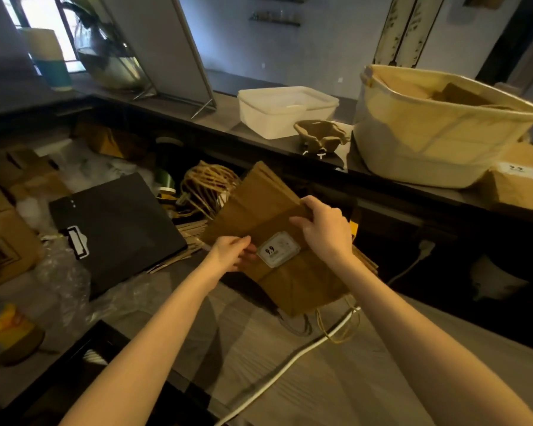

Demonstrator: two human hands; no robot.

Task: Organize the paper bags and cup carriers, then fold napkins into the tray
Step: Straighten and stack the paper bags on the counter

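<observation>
Both hands hold a flat stack of brown paper bags [277, 222] above the grey wood-grain bench [336, 379].

The left hand [233, 252] pinches the stack's near-left edge beside a white label [278, 249] marked 9.9; the right hand [325, 227] grips the stack's right edge, fingers curled over it. The bags' twine handles [339, 324] hang from the near end over a white cable [290, 362]. On the dark upper shelf [259, 130] a moulded pulp cup carrier [320, 135] sits between a white lidded plastic box [285, 110] and a cream fabric basket [437, 130]. A black clipboard [117, 229] lies left of the bags.
</observation>
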